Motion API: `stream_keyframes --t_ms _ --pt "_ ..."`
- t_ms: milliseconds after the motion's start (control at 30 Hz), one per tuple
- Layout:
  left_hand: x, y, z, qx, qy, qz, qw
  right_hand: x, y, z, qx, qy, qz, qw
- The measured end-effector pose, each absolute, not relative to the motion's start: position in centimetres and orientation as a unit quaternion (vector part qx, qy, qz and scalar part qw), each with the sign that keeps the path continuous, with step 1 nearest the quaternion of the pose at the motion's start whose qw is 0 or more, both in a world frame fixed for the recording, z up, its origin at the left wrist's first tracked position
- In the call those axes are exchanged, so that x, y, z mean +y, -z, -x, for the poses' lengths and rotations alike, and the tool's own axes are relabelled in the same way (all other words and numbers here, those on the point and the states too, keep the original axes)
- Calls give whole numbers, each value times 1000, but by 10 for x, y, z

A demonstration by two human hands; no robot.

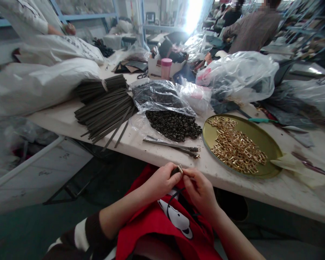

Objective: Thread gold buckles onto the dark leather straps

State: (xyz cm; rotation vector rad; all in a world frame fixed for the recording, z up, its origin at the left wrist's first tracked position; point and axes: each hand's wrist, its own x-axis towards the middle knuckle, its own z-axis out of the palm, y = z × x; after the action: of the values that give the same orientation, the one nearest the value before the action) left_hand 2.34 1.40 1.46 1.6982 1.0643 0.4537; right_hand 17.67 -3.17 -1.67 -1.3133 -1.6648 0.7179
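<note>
Just off the table's front edge, above my lap, both of my hands meet at a small gold buckle [180, 169]. My left hand [162, 179] is closed, pinching the end of a narrow dark strap [174, 171] beside the buckle. From the other side, the fingertips of my right hand [199, 189] close on the buckle's edge; the exact grip is partly hidden. A thin dark length hangs below the hands over a red apron [143, 224]. Close by on the table lie a few dark straps [170, 145] with gold buckles at their right ends.
A round gold tray [271, 151] holds many loose gold buckles [238, 150] at the right. Small dark loops [176, 126] spill from a clear bag. Bundled dark straps [105, 108] lie left, near white sacks [43, 83]. Behind stands a pink-lidded cup [166, 68]. Other people work beyond.
</note>
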Motion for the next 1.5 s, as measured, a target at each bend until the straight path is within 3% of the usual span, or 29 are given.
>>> stream_keyframes --t_ms 267,600,900,1000,1133,1233,1367,1500 --pt "10 -20 -23 430 -157 -705 541 -24 11 -184 -687 -235 535 431" --pt "22 1 -30 461 -184 -698 516 -11 16 -184 -558 -444 501 490" --pt "35 -5 -35 385 -205 -682 587 6 27 -194 -349 -708 443 424" --pt "45 -5 -37 400 -224 -630 627 16 23 -198 -336 -731 439 400" --pt "60 3 -39 422 -254 -599 631 46 8 -217 -493 -616 507 346" --pt "70 10 -41 444 -263 -588 623 83 6 -239 -611 -383 615 320" --pt "79 18 -44 463 -261 -564 632 125 22 -253 -698 -83 701 121" --pt "83 24 -43 470 -261 -552 637 138 36 -248 -711 -51 699 55"
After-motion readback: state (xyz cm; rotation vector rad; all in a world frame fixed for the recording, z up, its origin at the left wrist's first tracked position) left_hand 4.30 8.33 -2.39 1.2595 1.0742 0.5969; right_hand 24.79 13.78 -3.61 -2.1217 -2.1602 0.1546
